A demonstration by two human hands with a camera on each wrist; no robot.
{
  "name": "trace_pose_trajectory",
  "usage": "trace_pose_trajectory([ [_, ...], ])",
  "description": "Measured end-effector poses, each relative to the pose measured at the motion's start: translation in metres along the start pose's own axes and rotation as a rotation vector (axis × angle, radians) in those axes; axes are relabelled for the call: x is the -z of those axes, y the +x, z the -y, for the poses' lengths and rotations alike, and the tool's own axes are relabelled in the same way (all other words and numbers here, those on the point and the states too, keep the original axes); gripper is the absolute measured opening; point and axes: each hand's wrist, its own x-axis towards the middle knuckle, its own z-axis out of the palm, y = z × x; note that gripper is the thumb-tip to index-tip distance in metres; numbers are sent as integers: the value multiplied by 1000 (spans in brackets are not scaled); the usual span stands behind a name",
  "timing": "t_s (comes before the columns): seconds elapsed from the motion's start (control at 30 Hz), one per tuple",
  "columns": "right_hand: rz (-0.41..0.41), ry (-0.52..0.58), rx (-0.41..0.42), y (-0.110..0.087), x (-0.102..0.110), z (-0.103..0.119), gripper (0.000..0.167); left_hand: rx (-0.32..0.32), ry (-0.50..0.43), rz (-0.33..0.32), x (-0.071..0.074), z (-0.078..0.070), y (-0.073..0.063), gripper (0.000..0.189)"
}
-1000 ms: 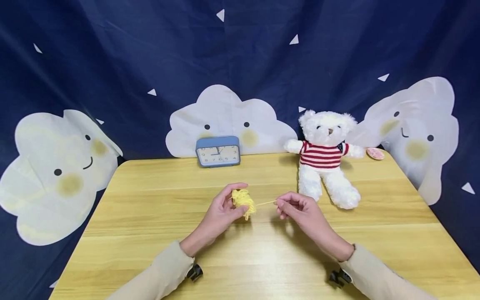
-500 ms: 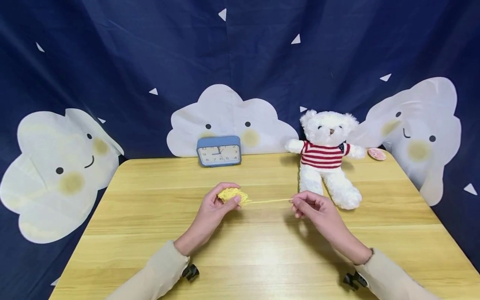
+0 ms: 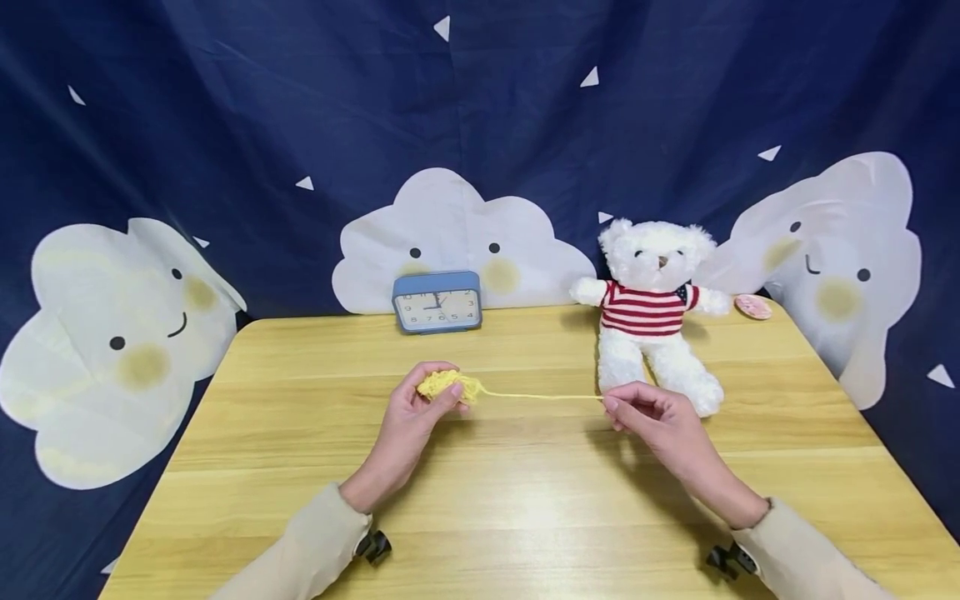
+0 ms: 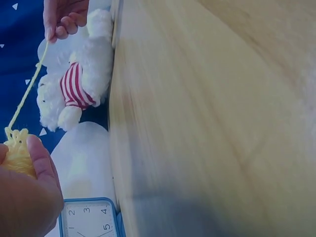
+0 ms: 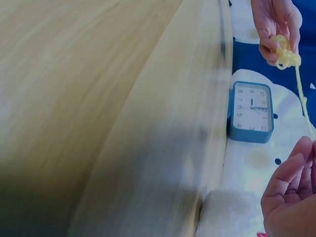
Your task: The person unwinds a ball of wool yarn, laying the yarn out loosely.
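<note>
The left fingers [image 3: 444,403] grip a soft yellow yarn bundle [image 3: 438,383] — the right fingers [image 3: 628,412] pinch its thin strand [image 3: 540,397], stretched between them.

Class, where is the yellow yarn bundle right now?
In the head view, the yellow yarn bundle is just left of centre, gripped in the left hand, below the blue clock.

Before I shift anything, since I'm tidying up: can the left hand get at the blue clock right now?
Probably yes: nothing visible stands between the left hand and the blue clock, but that hand holds the yellow yarn and might need to release it.
</note>
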Motion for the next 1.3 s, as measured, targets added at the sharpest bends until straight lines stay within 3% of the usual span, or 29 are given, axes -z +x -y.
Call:
trace_pose_trajectory([
  [0.27, -53, -98, 3, -5, 18, -7, 9, -31, 33, -52, 5, -2, 0, 42],
  [0.6, -53, -137, -56, -14, 46, -16, 20, -93, -56, -82, 10, -3, -1, 50],
  [0.83, -52, -266, -97, -24, 67, -20, 22, -92, -29, -133, 15, -5, -2, 53],
  [0.97, -41, -280, -116, -28, 77, -27, 21, -92, -40, -141, 16, -5, -2, 50],
  [1.3, 8, -246, -306, -36, 99, -38, 22, -78, -34, -180, 20, -4, -5, 46],
])
